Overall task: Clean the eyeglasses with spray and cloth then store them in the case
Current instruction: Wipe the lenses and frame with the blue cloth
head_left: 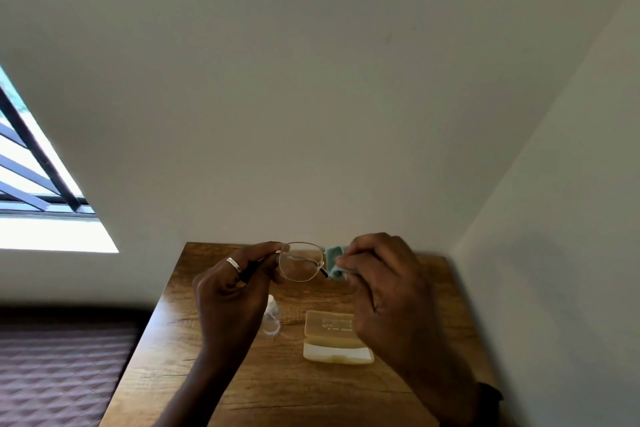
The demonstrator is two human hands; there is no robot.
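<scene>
I hold thin metal-framed eyeglasses [300, 262] up over the far part of the wooden table [277, 381]. My left hand [230, 298], with a ring on one finger, grips the frame at its left end. My right hand [384, 291] pinches a small teal cloth [334, 262] against the right lens, which the cloth and fingers hide. A small clear spray bottle [272, 317] with a white cap stands on the table below my left hand. The cream eyeglass case [332, 345] lies open on the table, partly behind my right hand.
The table stands in a corner, with white walls behind it and close on its right side. A dark quilted surface [59, 367] lies low to the left of the table. A barred window [31, 177] is at the far left.
</scene>
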